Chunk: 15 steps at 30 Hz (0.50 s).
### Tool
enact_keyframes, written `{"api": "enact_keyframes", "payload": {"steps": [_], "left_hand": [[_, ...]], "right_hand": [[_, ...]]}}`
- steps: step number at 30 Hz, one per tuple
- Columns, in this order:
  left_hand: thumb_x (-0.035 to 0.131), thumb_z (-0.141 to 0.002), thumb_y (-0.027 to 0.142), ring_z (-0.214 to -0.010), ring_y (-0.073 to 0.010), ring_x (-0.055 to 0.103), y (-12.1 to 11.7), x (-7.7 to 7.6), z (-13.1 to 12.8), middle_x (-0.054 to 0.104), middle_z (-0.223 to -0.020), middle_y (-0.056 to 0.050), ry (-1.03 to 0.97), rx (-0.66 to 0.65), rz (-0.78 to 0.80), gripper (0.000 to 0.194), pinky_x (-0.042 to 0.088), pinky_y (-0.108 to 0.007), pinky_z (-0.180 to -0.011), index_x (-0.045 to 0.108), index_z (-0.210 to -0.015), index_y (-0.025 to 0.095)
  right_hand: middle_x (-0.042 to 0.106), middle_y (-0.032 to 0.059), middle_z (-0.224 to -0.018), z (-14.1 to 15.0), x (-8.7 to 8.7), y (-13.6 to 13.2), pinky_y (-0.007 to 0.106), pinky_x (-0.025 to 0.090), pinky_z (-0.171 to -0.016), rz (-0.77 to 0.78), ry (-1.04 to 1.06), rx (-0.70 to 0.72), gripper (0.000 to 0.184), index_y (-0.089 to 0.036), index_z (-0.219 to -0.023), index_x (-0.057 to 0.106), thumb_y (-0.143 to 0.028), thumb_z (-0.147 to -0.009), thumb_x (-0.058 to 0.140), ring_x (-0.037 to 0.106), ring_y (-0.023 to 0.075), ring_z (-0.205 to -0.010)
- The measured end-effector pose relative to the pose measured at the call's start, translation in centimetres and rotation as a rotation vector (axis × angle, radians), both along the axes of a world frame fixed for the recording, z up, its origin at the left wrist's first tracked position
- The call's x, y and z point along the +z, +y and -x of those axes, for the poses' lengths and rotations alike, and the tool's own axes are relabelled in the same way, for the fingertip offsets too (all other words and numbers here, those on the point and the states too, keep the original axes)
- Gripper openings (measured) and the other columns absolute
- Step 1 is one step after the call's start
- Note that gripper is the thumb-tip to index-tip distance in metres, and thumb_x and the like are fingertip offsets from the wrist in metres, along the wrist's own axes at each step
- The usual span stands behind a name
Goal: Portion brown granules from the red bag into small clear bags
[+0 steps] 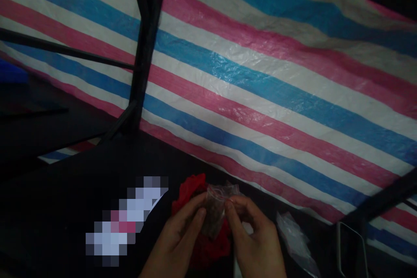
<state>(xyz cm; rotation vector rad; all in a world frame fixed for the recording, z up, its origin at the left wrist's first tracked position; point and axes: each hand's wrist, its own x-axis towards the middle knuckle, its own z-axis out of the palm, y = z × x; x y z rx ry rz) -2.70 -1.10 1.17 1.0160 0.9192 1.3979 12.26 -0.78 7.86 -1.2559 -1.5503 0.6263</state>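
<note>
A small clear zip bag (215, 210) is held up between my two hands, with something dark inside that I cannot make out. My left hand (182, 234) pinches the bag's left edge between thumb and fingers. On the other side, my right hand (254, 232) grips its top right corner, thumb against the opening strip. Behind and below the bag lies a crumpled red plastic bag (190, 186), partly covered by my hands. To the right of my right hand, more clear plastic bags (296, 243) lie on the dark surface.
A striped tarpaulin (260, 95) in red, white and blue hangs behind the dark tabletop (156, 156). Black metal frame posts (143, 52) stand in front of it. A blurred-out pale item (130, 217) lies at left. At right is a dark rectangular object with a light rim (339, 247).
</note>
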Motion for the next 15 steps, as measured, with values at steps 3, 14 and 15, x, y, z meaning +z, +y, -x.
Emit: {"api": "enact_keyframes", "payload": {"steps": [3, 14, 15], "left_hand": [[0.072, -0.089, 0.061, -0.135, -0.0275, 0.070, 0.0, 0.3, -0.2, 0.080, -0.135, -0.005, 0.001, 0.017, -0.025, 0.049, 0.057, -0.034, -0.113, 0.079, -0.125, 0.028], [0.070, -0.090, 0.056, -0.132, -0.0268, 0.072, 0.2, 0.7, -1.0, 0.081, -0.132, -0.005, 0.021, 0.002, -0.065, 0.045, 0.058, -0.036, -0.112, 0.079, -0.123, 0.028], [0.069, -0.090, 0.058, -0.132, -0.0268, 0.072, 0.1, 0.6, -1.1, 0.081, -0.132, -0.004, 0.035, 0.007, -0.055, 0.046, 0.059, -0.036, -0.111, 0.079, -0.124, 0.028]], "right_hand": [[0.083, 0.0089, -0.081, -0.4, -0.3, 0.2, 0.028, 0.064, -0.065, -0.008, 0.008, -0.056, 0.035, -0.021, -0.085, 0.081, -0.055, -0.087, 0.075, 0.080, 0.0250, -0.073], [0.084, 0.0089, -0.086, -0.7, -1.0, 0.0, 0.030, 0.064, -0.072, 0.108, 0.075, 0.027, 0.044, -0.021, -0.087, 0.079, -0.065, -0.084, 0.077, 0.080, 0.0258, -0.080], [0.083, 0.0087, -0.085, -1.1, -0.7, -0.1, 0.030, 0.064, -0.072, 0.096, 0.053, 0.003, 0.044, -0.021, -0.087, 0.080, -0.065, -0.083, 0.077, 0.080, 0.0259, -0.080]]}}
